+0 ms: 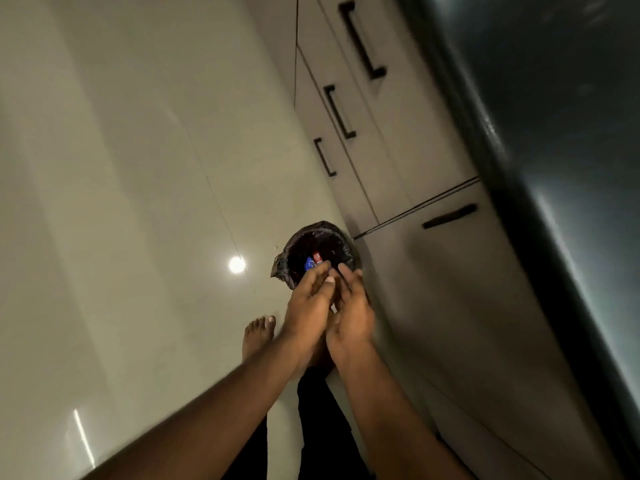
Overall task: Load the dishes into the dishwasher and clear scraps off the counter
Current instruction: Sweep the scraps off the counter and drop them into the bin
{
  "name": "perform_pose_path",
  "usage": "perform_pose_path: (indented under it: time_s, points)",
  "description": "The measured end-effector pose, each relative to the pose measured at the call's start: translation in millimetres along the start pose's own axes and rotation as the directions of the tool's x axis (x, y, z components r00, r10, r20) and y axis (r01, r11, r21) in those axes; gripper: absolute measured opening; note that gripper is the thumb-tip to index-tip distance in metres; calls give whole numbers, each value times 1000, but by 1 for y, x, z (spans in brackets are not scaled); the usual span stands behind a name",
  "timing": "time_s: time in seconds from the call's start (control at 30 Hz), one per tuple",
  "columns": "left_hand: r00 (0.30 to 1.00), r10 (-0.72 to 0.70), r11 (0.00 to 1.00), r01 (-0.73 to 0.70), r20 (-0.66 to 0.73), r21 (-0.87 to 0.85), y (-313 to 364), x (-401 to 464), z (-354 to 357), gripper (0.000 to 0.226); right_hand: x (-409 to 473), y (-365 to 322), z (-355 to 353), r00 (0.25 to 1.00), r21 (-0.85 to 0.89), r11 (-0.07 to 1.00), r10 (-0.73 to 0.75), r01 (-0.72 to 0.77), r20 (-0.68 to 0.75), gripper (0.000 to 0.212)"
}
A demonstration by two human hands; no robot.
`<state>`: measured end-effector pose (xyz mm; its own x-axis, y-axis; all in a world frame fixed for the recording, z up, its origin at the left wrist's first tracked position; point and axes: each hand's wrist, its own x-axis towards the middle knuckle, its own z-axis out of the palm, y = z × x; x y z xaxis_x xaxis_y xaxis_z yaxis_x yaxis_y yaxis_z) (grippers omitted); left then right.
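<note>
I see both hands held together over a small bin [320, 249] lined with a dark bag, which stands on the pale tiled floor [138, 168] right against the base of the cabinet fronts [408, 168]. The left hand [308, 306] and the right hand [349, 313] meet side by side above the bin's near rim, fingers stretched forward and lightly touching each other. The grip of each hand looks slack and extended, fingers straight rather than curled, and I can make out nothing pinched or held in either one, though motion blur softens the fingertips. Inside the bin lie a blue scrap [309, 263] and a red-and-white scrap [317, 256], close together on the dark liner near the left hand's fingertips. A bare foot [258, 336] rests on the floor just behind the left wrist. Dark bar handles [341, 112] run along the cabinet doors, and the dark edge of the surface [540, 168] fills the right side of my view.
</note>
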<state>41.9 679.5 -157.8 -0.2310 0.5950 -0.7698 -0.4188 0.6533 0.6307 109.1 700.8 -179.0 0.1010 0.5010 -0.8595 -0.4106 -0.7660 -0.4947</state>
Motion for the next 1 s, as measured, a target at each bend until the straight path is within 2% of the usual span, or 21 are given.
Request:
perform_pose_path:
  time_s: [0.23, 0.33, 0.47, 0.57, 0.73, 0.9, 1.0]
  points:
    - [970, 173, 968, -200, 172, 153, 66, -87, 11, 31, -127, -68, 10, 965, 40, 964, -263, 264, -15, 32]
    - [927, 225, 919, -305, 301, 251, 80, -120, 27, 27, -171, -82, -1, 915, 54, 917, -387, 394, -113, 28]
    - [840, 239, 834, -434, 488, 340, 85, -169, 58, 23, -211, -83, -39, 856, 153, 855, -452, 496, -251, 29]
    - [749, 180, 776, -506, 638, 375, 78, -203, 89, 22, -239, -94, -77, 792, 195, 793, -485, 577, -372, 29]
    - [534, 77, 685, -642, 842, 345, 52, -252, 143, 25, -271, -109, -147, 659, 311, 616, -484, 724, -576, 24]
    - [365, -38, 629, -714, 930, 306, 2, -291, 193, 31, -289, -103, -226, 526, 294, 481, -471, 826, -708, 25]
    - [290, -95, 565, -772, 952, 291, -32, -314, 224, 33, -301, -101, -276, 448, 216, 462, -484, 860, -751, 24]
